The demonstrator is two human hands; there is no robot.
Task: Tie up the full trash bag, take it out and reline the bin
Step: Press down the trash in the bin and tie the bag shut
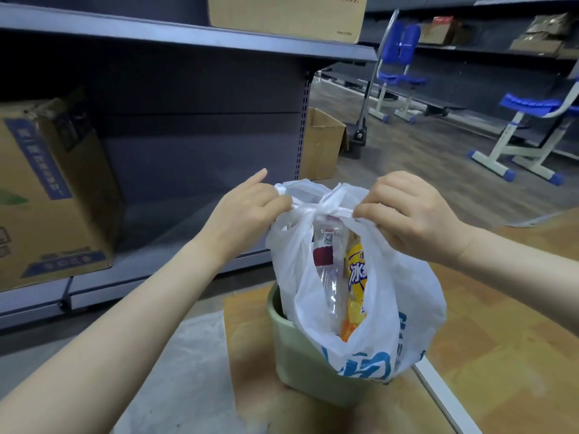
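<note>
Soft, even indoor light falls from overhead, bright on the white trash bag (360, 292) and forearms, dim under the shelves (188, 42). Shadows are faint. Wide-angle distortion bends the edges; the far background is slightly soft

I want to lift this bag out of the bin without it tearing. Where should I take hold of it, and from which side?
Grip the knot where the white trash bag gathers, coming from straight above. Both handles meet there between the left hand and right hand, so the load likely hangs centred, and the bag stands upright in the green bin.
</note>
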